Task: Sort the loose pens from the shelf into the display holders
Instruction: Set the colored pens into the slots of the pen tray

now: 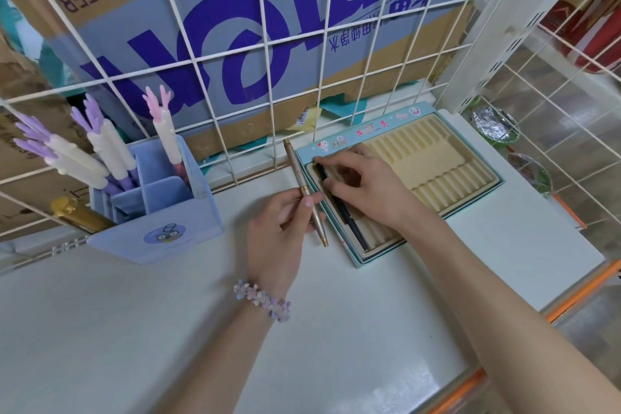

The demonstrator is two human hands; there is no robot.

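**Silver pen waits while a dark one goes into the tray**

Silver-and-gold describes the pen (307, 193) pinched in the left hand (279, 239), its fingers (307, 202) curled round the barrel, tip pointing toward the front edge of the shelf (168, 329). It hangs just beside the left rim of the slotted display tray (420, 158), which lies against the wire grid at the back of the shelf.

The right hand (366, 188) rests over the tray's leftmost grooves, fingertips spread and pressing a dark pen (342, 208) down into its slot; the pen lies lengthwise, apparently seated. Most grooves further right are bare.

Toward the back left corner a blue pen cup (161, 212) holds pastel antler-topped pens (111, 151); a gold tube (79, 213) lies just beside it.

Judged from this, the slotting step is under way. Next, the silver pen likely needs lining up parallel with the neighbouring groove, once the right hand clears the way.
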